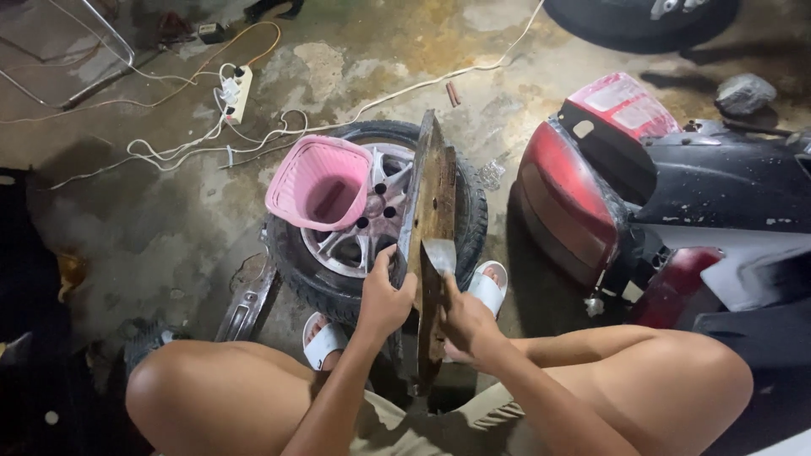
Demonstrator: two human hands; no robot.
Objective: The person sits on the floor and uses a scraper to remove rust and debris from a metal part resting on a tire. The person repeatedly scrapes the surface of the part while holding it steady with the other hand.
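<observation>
A long dark panel [429, 181] stands on edge across a car wheel [355, 245] lying flat on the floor. My left hand [384, 300] grips the panel's near left edge, fingers wrapped round it. My right hand [465, 321] holds a putty knife [439, 255] whose flat metal blade rests against the panel's right face. A pink plastic basket [319, 183] sits tilted on the wheel's rim, to the left of the panel. My bare knees frame the bottom of the view, and my feet in white slippers [488, 285] rest by the tyre.
A red and black scooter body [642, 194] lies to the right. White cables and a power strip [236, 93] trail over the stained concrete at upper left. A grey stone [743, 93] and another tyre [642, 21] sit at the top right.
</observation>
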